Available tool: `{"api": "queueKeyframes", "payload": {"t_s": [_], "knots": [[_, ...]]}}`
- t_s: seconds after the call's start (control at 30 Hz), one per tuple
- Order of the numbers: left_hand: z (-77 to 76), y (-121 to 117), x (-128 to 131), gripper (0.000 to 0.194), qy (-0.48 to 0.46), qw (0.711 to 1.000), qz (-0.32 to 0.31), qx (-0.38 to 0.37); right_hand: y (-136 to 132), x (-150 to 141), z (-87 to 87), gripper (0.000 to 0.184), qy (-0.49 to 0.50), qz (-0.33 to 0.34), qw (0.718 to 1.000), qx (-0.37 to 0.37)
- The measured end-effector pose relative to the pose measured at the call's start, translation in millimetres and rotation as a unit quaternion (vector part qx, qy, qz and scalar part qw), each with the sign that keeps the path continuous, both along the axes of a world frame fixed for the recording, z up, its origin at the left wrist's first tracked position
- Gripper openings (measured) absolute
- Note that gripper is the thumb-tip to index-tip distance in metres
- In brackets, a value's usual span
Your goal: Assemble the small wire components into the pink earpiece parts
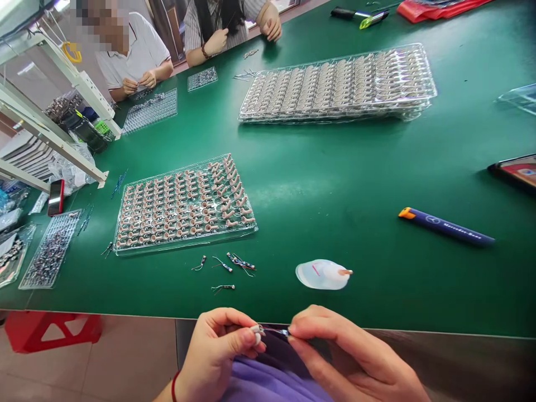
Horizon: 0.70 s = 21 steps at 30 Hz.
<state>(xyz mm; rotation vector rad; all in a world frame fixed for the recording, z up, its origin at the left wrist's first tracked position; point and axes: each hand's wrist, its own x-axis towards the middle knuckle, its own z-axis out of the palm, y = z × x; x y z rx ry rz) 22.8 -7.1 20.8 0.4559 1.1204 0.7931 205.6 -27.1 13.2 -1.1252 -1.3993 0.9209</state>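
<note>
My left hand (228, 349) is closed, pinching a small pale plastic shell (255, 334) between thumb and fingers. From it, thin wires (272, 330) run across to a small wired circuit board (285, 332), which my right hand (339, 352) pinches between thumb and forefinger. Both hands are just over the table's front edge, above my lap. Several loose wired circuit boards (240, 261) lie on the green table beyond my left hand. A transparent tray (184, 241) behind them holds rows of beige stemmed shells. Beyond my right hand lies a translucent squeeze bottle (320, 274) with a narrow tip.
Stacked transparent trays (335, 114) of shells stand farther back. A dark blue lighter-like stick (450, 226) and a phone (515, 172) lie right. At left are a parts tray (51, 251) and a white metal frame (62, 151). Two people sit across the table, their hands at small parts.
</note>
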Motion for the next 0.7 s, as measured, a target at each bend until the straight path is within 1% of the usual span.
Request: {"api": "queueKeyframes", "payload": {"t_s": [0.23,0.5,0.7], "knots": [[1.8,1.4,0.6,0.025,0.000,1.000,0.003,0.006,1.0,2.8,0.8,0.022,0.007,0.025,1.000,0.018],[2.1,0.7,-1.1,0.020,0.000,0.999,-0.014,0.036,3.4,6.8,4.4,0.012,-0.030,0.055,0.998,-0.004],[-0.1,-1.8,-3.8,0.021,0.005,0.998,-0.045,0.045,9.1,10.8,5.2,0.012,-0.031,0.081,0.996,-0.006]]}}
